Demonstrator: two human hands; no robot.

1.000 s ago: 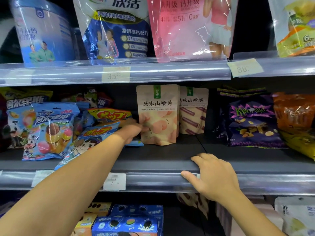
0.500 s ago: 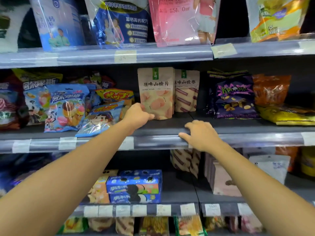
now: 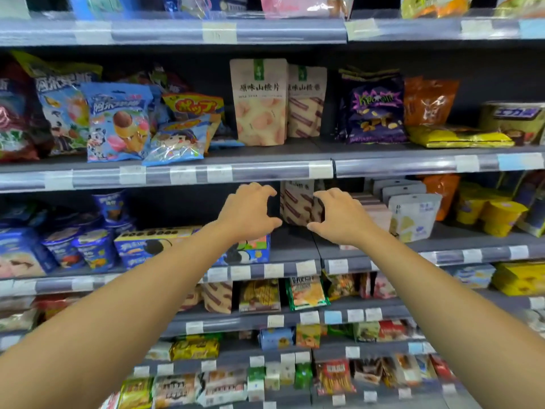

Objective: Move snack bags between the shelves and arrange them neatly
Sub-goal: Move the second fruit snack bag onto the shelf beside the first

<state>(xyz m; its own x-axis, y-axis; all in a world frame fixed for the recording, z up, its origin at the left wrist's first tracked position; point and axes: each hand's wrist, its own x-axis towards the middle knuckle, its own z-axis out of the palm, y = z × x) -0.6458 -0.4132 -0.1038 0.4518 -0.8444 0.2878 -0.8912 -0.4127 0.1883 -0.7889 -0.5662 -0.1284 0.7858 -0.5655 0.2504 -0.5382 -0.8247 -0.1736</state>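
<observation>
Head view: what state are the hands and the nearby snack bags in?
Striped bag: upright on its shelf.
Left hand: fingers curved, holding nothing.
Right hand: fingers at that bag's right edge, grip unclear.
Peach-print bag: upright, shelf above.
Yellow bag: lying flat.

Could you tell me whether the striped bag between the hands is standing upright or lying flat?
Upright: the striped bag stands on its bottom edge on the shelf, with its printed front facing out.
</observation>
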